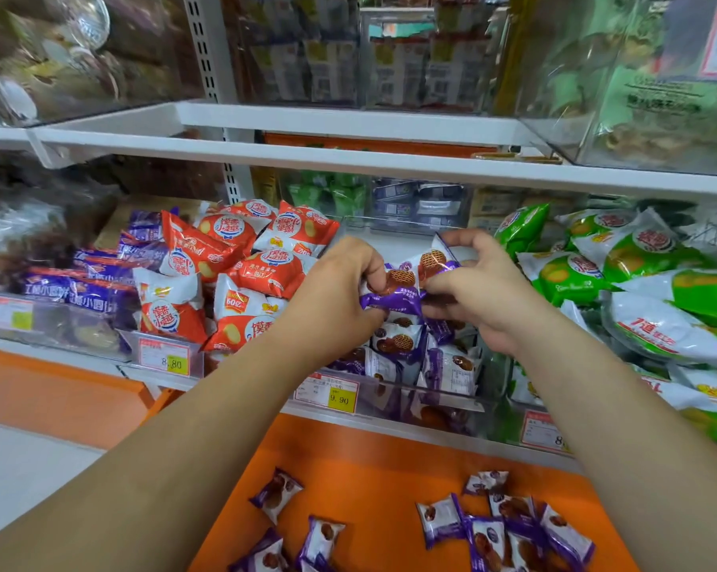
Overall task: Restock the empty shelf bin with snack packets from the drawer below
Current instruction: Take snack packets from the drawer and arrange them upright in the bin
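Left hand (pixel 340 291), right hand (pixel 482 291) pinch packets (pixel 406 282) above bin (pixel 451 400)

Bright, even store light from overhead; colours saturated. Shadows soft: a faint one under my left hand (pixel 340 291) on the purple packets (pixel 394 301), a darker band below the upper shelf edge (pixel 348 158). Centre is sharp, price tag (pixel 334 392) digits readable. Top clear bins (pixel 80 64) are smeared, out of focus, with white glare on the plastic. Wide-angle stretch at the edges: shelf lines slant, my forearms (pixel 183 427) balloon toward the bottom corners.
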`<state>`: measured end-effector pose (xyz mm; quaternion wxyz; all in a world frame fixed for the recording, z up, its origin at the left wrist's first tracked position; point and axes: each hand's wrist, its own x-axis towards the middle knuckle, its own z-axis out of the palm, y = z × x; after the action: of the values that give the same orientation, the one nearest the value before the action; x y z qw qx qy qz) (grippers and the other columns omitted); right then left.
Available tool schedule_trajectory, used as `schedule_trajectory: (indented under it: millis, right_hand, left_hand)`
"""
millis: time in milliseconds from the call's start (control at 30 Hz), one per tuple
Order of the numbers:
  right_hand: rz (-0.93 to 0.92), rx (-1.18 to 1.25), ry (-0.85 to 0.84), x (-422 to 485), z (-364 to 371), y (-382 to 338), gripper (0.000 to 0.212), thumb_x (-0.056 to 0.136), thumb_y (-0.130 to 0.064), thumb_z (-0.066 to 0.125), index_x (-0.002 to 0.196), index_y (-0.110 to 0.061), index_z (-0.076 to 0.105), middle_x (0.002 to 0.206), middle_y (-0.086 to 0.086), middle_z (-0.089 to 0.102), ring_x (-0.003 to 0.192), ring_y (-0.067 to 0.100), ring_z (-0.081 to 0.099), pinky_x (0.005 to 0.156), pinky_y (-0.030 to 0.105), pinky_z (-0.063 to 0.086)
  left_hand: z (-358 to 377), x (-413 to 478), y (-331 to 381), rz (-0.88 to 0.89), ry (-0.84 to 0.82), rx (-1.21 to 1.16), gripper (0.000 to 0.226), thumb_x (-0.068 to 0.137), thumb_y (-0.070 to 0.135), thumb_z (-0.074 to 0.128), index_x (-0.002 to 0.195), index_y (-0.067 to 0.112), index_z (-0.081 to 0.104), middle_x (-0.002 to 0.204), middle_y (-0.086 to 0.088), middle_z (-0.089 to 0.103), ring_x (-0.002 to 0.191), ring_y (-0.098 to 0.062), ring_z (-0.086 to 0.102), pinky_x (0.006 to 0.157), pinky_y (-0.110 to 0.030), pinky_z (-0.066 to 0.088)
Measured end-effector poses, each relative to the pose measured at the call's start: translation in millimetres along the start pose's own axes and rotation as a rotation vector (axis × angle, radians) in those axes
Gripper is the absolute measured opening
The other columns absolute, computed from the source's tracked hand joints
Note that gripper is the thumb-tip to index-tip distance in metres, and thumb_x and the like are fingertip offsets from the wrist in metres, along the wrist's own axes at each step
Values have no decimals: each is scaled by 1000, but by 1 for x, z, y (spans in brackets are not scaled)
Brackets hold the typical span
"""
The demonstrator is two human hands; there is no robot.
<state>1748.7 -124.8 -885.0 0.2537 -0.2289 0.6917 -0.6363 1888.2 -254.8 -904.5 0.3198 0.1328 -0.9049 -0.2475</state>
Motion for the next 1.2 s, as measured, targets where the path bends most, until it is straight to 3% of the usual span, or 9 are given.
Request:
schedule_trajectory:
  millis: [100, 200, 367, 500, 567, 733, 933, 1100, 1200]
  right_hand:
    - [22, 47, -22, -2, 2, -2, 54, 83, 20, 61, 107, -28, 53, 113, 23, 64, 92, 35, 73, 64, 41, 63]
    - [39, 93, -27, -2, 2, -2, 51, 84, 19, 60, 108, -25, 51, 112, 23, 65, 89, 34, 74, 62, 37, 62]
    - [21, 120, -2, 0, 3, -1, 38, 89, 1, 71, 109, -22, 48, 105, 20, 71, 80, 27, 77, 71, 43, 65]
    - [-134, -265, 25, 2, 4, 3, 46, 90, -8, 68, 126, -32, 53, 88, 11, 68, 70, 29, 71, 70, 45, 61]
    - [-219, -428, -4, 3, 7, 6, 35, 86, -14, 70, 114, -33, 63, 81, 8, 63, 58, 27, 57, 54, 38, 48]
    - [-251, -675, -48, 9, 13, 14, 27, 69, -21, 88, 83, -26, 65, 71, 1, 58, 57, 19, 49, 55, 28, 39]
    - [-274, -1028, -222, 11, 27, 20, 28, 71, -20, 91, 75, -30, 65, 82, -9, 64, 75, 16, 63, 69, 27, 50]
    - [-360, -1345, -83, 14, 34, 30, 20, 75, -32, 81, 76, -27, 62, 87, -6, 66, 90, 24, 64, 72, 32, 45]
    - [-325, -1440, -86, 13, 31, 37, 13, 78, -35, 81, 81, -30, 70, 98, -3, 67, 104, 25, 59, 88, 36, 44]
  left_hand:
    - [0, 0, 2, -38, -58, -41, 34, 68, 18, 93, 83, 20, 63, 127, 6, 50, 110, 0, 52, 89, -11, 46]
    - [0, -1, 3, -105, -66, -148, 24, 74, 21, 89, 85, 21, 69, 129, 7, 53, 115, 0, 56, 96, -17, 48]
    - [-11, 1, 7, -198, -55, -162, 27, 79, 16, 86, 92, 16, 63, 73, 13, 58, 55, 3, 52, 52, -11, 40]
    - [-21, 3, 9, -285, -146, -110, 54, 75, 12, 87, 116, 24, 53, 90, 4, 67, 76, -8, 67, 69, -27, 58]
    - [-24, 3, 10, -279, -197, -19, 58, 76, 13, 85, 123, 26, 54, 96, 4, 68, 81, -13, 68, 76, -34, 59]
    - [-37, 12, 18, -262, -283, 206, 47, 84, 18, 75, 129, 21, 60, 110, -3, 66, 92, -21, 62, 81, -31, 54]
    - [-43, 12, 8, -218, -374, 267, 48, 85, 16, 74, 130, 23, 59, 116, 0, 62, 96, -20, 58, 81, -29, 50]
    - [-26, 11, -1, -155, -367, 230, 44, 83, 15, 76, 124, 23, 63, 116, -3, 64, 97, -23, 63, 86, -38, 56]
    - [-15, 10, -8, -159, -403, 205, 48, 81, 12, 78, 125, 27, 64, 124, 2, 64, 105, -21, 63, 92, -37, 55]
